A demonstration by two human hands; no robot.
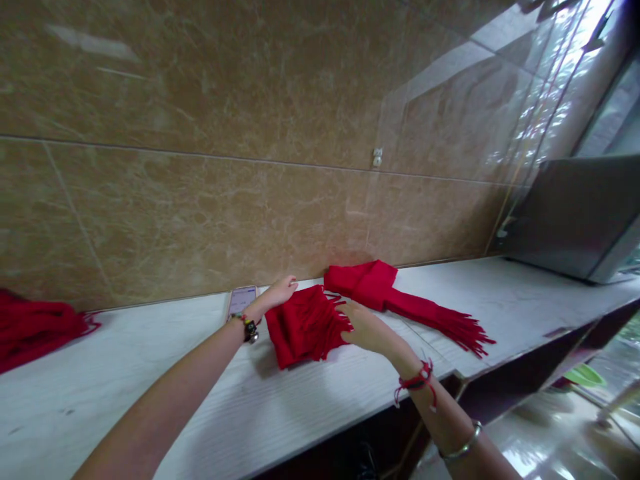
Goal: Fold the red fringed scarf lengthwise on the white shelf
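A folded red fringed scarf (300, 328) lies on the white wood-grain counter (150, 373). My left hand (278, 292) rests at the scarf's upper left corner, fingers together and stretched along its edge. My right hand (367, 328) lies on the scarf's right side over the fringe, fingers extended and pressing flat. A second red scarf (395, 297), partly folded with its fringed tail trailing right, lies just behind my right hand.
A phone (241, 299) lies flat by the wall behind my left wrist. More red fabric (35, 328) is piled at the far left. A grey box-shaped appliance (575, 217) stands at the right end. The counter's front edge drops to a glossy floor.
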